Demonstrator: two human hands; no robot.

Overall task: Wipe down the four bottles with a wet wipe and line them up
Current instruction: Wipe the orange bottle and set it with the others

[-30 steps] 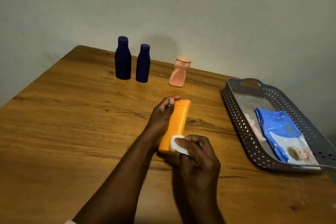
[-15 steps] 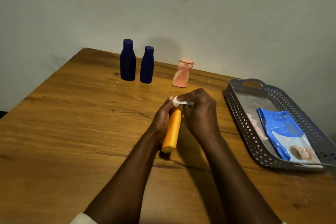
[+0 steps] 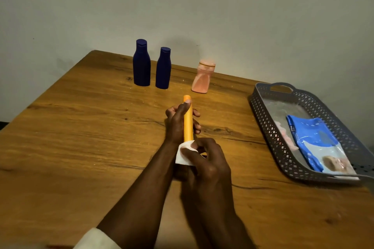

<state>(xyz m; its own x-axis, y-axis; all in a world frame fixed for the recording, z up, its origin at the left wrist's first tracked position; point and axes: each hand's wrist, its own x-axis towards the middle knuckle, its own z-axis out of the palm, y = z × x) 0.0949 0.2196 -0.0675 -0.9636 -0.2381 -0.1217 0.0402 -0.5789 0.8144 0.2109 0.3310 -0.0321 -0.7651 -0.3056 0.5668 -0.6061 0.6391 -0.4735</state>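
The left hand (image 3: 178,123) grips an orange bottle (image 3: 187,119) pointing to twelve o'clock, while the right hand (image 3: 206,163) pinches a white wipe (image 3: 185,155) around its near end.

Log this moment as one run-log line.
step: wiping orange bottle | left hand: grips bottle | right hand: rubs wipe at its near end | other three bottles: standing at back

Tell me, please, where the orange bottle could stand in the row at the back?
Bare wood lies between the second blue bottle and the pink bottle, and between the pink bottle and the grey basket. The two blue bottles stand close together.
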